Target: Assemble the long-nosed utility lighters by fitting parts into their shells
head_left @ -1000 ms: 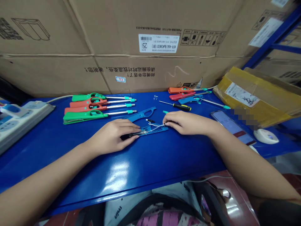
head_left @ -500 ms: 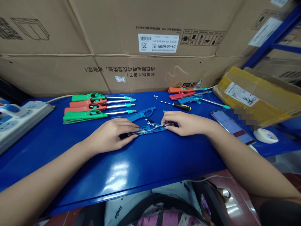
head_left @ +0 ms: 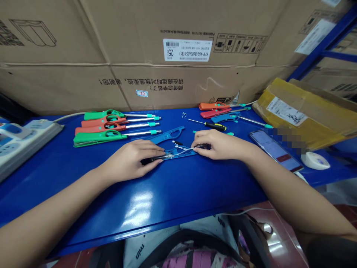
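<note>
My left hand (head_left: 135,158) is closed around the left end of an opened blue lighter casing (head_left: 182,156) lying on the table, pressing a dark inner part in it. Metal fittings (head_left: 170,156) show just past its fingertips. At the casing's right end, my right hand (head_left: 216,144) pinches a thin pale tube (head_left: 182,151) that runs along the casing from those fittings. Its curled fingers partly hide the tube's end. A small black part with white wires (head_left: 177,143) lies just behind the casing. The other blue casing half (head_left: 167,136) rests behind my left fingers.
Several green and orange lighters (head_left: 102,137) lie in a row at the left, near a power strip (head_left: 33,141). A screwdriver (head_left: 214,126), more lighters (head_left: 220,112), a phone (head_left: 275,149) and a white mouse (head_left: 316,160) are at the right. Cardboard boxes (head_left: 139,44) stand behind.
My right hand has shifted slightly back and left, its fingertips still pinched at the casing's right end. My left hand has stayed in place.
</note>
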Demonstrator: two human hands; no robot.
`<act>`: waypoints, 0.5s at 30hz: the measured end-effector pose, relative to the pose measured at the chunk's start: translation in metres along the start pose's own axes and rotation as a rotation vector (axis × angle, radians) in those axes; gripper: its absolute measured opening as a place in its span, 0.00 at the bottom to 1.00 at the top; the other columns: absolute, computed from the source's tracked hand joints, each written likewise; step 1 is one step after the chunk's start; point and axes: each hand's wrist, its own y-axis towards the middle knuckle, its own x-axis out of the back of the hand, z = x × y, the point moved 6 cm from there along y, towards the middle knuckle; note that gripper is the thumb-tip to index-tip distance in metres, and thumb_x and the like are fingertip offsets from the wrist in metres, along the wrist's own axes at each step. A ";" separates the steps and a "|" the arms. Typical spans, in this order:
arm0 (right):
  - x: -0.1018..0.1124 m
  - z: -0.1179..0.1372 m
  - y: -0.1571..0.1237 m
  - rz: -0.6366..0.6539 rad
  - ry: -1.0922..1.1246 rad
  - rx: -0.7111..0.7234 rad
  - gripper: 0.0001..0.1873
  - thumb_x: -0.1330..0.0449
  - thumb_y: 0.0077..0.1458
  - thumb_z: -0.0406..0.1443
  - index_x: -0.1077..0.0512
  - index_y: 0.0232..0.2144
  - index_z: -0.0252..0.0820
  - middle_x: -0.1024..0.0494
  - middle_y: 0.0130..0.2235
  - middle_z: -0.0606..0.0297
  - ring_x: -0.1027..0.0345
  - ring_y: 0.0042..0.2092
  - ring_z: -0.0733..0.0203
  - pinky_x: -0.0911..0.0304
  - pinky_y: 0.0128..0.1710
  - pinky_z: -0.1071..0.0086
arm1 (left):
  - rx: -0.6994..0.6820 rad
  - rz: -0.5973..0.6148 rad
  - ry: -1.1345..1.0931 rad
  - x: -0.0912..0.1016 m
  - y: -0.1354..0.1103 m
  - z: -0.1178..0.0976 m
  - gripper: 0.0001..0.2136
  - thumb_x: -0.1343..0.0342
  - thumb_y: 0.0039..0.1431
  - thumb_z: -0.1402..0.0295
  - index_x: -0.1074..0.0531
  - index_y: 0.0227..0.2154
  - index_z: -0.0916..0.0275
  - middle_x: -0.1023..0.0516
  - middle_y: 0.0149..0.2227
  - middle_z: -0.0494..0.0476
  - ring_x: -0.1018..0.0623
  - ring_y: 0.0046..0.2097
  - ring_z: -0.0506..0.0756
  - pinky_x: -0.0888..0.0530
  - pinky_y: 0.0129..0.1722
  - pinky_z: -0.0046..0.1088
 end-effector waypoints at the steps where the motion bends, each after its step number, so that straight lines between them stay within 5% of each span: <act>1: 0.000 -0.001 0.000 -0.008 0.004 -0.005 0.10 0.43 0.62 0.30 0.21 0.40 0.38 0.24 0.39 0.60 0.30 0.40 0.61 0.35 0.43 0.67 | 0.003 -0.003 0.003 0.000 0.000 0.000 0.11 0.43 0.65 0.68 0.20 0.47 0.60 0.16 0.44 0.58 0.18 0.45 0.58 0.20 0.48 0.37; 15: -0.006 -0.009 0.003 0.000 0.032 -0.023 0.10 0.41 0.64 0.33 0.19 0.42 0.39 0.23 0.41 0.59 0.29 0.40 0.60 0.34 0.44 0.66 | 0.028 -0.015 0.017 0.003 0.001 0.006 0.11 0.44 0.65 0.66 0.19 0.46 0.59 0.15 0.43 0.57 0.17 0.45 0.58 0.20 0.47 0.37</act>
